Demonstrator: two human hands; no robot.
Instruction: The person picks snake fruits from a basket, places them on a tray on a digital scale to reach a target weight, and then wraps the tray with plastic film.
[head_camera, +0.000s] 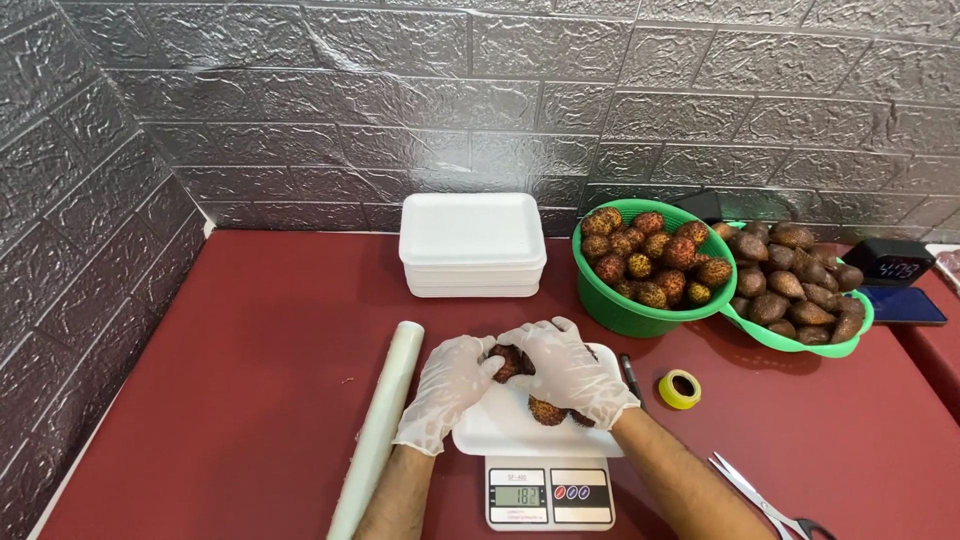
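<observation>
Head view: my gloved hands arrange rambutans on a white foam tray (490, 425) atop a kitchen scale (549, 493).

My left hand (448, 390) and right hand (570, 372) fingers clamp one rambutan (507, 362) together above the tray; best set down gently, centred.

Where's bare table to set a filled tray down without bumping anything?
The widest bare patch of the red table lies left of the film roll, toward the grey wall. A smaller one lies between the tape roll and the scissors. The right rear is crowded: green basket, second basket, phone.
</observation>
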